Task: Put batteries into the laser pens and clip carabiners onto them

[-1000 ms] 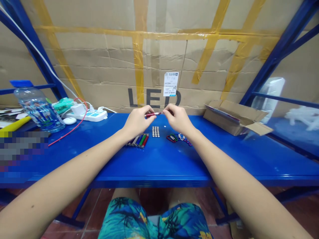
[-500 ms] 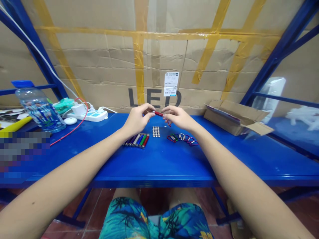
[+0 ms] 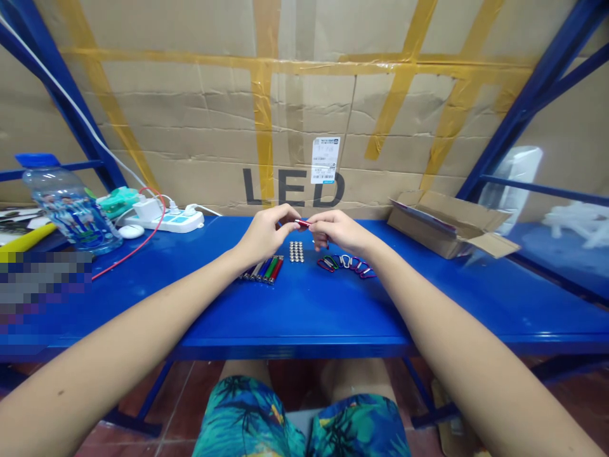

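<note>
From my remote seat, I have the left hand point(image 3: 267, 232) and the right hand point(image 3: 343, 231) pinching opposite ends of a red tube point(image 3: 303, 223) above the blue table point(image 3: 304, 311), apparently adjusting it, so I judge the next move calls for steady, aligned ends.

A strip of blue tabletop point(image 3: 309, 311) lets me pass a hand along mid-front; coloured tubes point(image 3: 273, 269), silver discs point(image 3: 297, 253) and carabiners point(image 3: 346, 261) stand in my way low behind it; a bottle point(image 3: 71, 209) and power strip point(image 3: 179, 221) hem me in at left, an open carton point(image 3: 450, 223) at right, cardboard point(image 3: 200, 146) at back.
</note>
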